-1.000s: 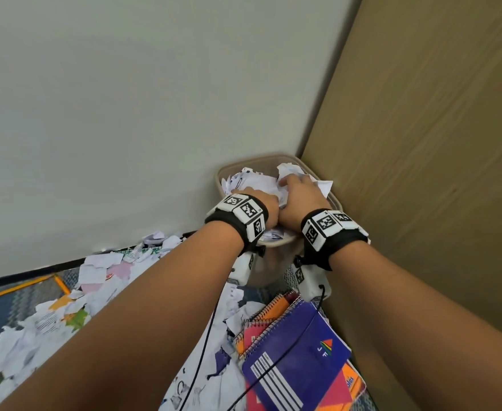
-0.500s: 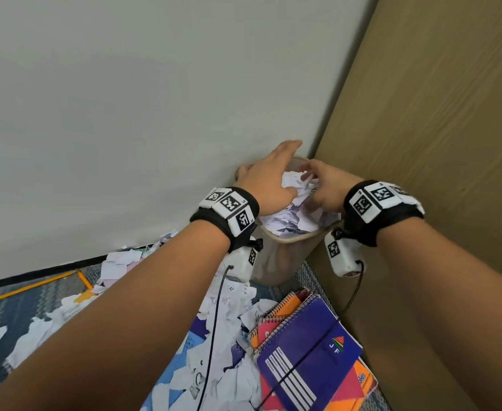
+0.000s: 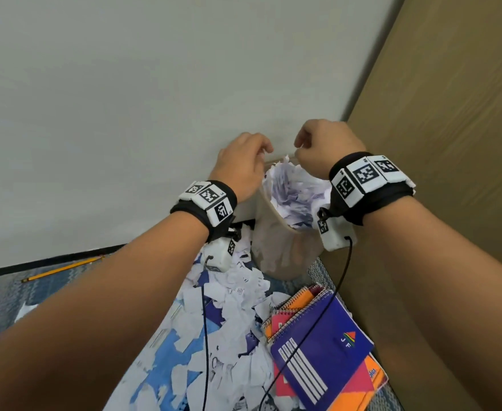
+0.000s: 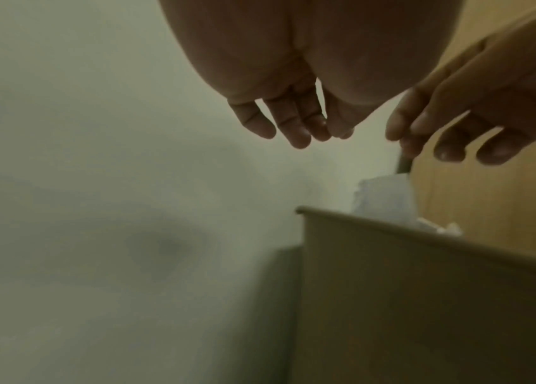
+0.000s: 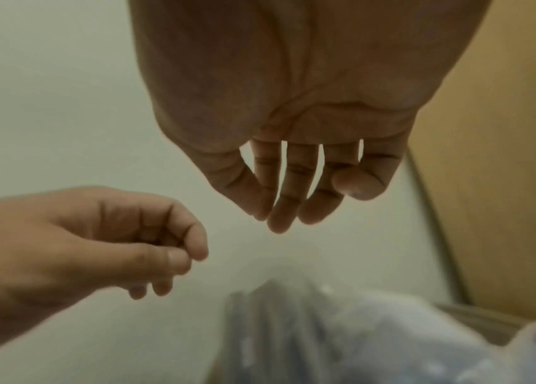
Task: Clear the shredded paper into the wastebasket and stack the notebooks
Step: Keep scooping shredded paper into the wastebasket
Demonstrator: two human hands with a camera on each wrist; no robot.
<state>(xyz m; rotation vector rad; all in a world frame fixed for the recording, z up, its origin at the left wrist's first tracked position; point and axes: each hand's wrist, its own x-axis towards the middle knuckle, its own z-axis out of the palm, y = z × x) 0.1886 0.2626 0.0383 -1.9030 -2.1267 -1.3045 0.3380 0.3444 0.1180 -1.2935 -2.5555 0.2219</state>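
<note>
A beige wastebasket (image 3: 276, 250) stands in the corner, heaped with shredded paper (image 3: 294, 191) up past its rim (image 4: 391, 228). Both hands hang empty just above it. My left hand (image 3: 244, 161) has loosely bent fingers (image 4: 292, 130) and holds nothing. My right hand (image 3: 318, 146) also has relaxed, hanging fingers (image 5: 279, 207) with nothing in them. More paper scraps (image 3: 232, 315) litter the floor below my left arm. A pile of spiral notebooks (image 3: 324, 351), a purple one on top, lies on the floor to the right.
A white wall runs behind the basket and a wooden panel (image 3: 451, 143) closes the right side. A yellow pencil (image 3: 63, 266) lies on the carpet by the baseboard. Black cables hang from both wrist cameras over the scraps and notebooks.
Both hands pressed paper down into the basket a second ago. They have since let go and risen above the heap, with fingers loose.
</note>
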